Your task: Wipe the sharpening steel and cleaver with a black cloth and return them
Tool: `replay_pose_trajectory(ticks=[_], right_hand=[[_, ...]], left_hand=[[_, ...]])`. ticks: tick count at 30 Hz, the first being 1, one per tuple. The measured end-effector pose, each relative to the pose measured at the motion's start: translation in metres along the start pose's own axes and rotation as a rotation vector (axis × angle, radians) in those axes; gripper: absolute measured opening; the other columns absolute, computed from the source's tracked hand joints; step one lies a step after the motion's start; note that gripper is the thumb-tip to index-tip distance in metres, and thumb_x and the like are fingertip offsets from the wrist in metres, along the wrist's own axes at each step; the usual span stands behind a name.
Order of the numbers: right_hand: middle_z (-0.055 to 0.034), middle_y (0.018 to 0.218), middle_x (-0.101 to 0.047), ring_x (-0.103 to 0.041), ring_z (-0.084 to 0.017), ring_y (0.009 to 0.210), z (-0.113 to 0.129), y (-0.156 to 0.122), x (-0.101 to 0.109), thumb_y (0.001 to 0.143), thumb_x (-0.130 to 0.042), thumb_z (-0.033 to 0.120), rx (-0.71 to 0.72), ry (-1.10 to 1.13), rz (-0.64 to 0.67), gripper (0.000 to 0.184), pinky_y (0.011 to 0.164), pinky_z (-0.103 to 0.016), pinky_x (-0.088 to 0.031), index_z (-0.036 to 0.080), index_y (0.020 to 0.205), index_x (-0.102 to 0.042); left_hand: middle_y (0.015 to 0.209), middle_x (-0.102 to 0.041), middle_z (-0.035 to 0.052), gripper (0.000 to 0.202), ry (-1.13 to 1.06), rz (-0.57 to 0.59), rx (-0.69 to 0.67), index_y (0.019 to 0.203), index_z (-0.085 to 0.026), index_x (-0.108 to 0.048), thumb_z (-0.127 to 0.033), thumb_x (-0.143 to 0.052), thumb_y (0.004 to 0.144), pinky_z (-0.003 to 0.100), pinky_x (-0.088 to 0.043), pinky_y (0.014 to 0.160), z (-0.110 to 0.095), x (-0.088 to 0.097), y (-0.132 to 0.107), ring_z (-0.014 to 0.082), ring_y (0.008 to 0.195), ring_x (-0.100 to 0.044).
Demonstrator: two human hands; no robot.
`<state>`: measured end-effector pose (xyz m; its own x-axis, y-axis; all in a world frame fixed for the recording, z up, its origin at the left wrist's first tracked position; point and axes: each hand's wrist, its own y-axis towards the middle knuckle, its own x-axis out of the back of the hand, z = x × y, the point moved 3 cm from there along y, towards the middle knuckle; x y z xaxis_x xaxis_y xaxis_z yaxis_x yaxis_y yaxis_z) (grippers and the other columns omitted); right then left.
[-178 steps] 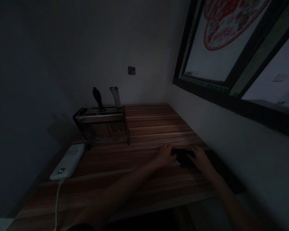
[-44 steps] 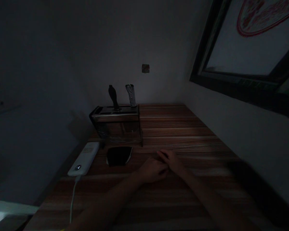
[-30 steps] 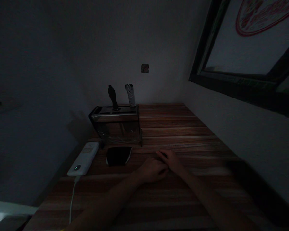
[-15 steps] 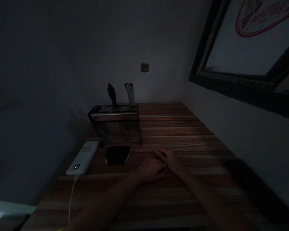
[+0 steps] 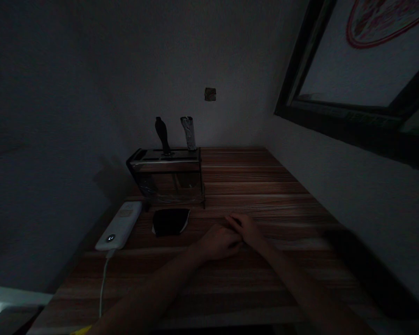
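- Resting together on the wooden tabletop (image 5: pixel 258 186), our two hands meet just below the middle of the frame.
- Our left hand (image 5: pixel 218 242) lies knuckles up with the fingers curled under in a loose fist. We see nothing gripped in it (the light is very dim).
- Our right hand (image 5: pixel 248 229) lies flat and open, its fingers stretched toward the left of the frame. Its fingertips touch the left hand.
- We see a flat black pouch (image 5: pixel 170 221) with a pale edge lying on the tabletop, left of the hands. It is near them but apart from both.
- Just left of the pouch lies a white power bank (image 5: pixel 120 225) with a small light showing, and a pale cable (image 5: pixel 103 288) runs from it toward the lower edge.
- Behind these two, against the wall, a knife block (image 5: pixel 167 177) with a shiny top stands.
- Two handles rise from it, a black handle (image 5: pixel 162 132) and a paler handle (image 5: pixel 188 131).
- In the upper right we see a dark window frame (image 5: pixel 352 130).
- Above the knife block, a small square patch (image 5: pixel 210 94) sits on the wall.
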<state>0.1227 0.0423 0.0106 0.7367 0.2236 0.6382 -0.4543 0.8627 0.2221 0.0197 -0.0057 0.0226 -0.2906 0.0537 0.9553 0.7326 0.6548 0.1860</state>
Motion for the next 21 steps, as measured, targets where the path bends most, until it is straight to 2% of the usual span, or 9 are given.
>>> replay_pose_trajectory(ticks=[21], right_hand=[[-0.0001, 0.064, -0.059, -0.053, -0.013, 0.062, 0.0056, -0.0020, 0.0030, 0.084, -0.037, 0.043, -0.004, -0.018, 0.012, 0.036, 0.060, -0.023, -0.036, 0.017, 0.070, -0.058]], left_hand=[[0.076, -0.066, 0.0014, 0.018, 0.010, 0.000, 0.008, 0.074, -0.018, -0.058, -0.026, -0.042, 0.081, 0.022, -0.039, 0.061, 0.0003, -0.0019, 0.0002, 0.0131, 0.068, -0.059]])
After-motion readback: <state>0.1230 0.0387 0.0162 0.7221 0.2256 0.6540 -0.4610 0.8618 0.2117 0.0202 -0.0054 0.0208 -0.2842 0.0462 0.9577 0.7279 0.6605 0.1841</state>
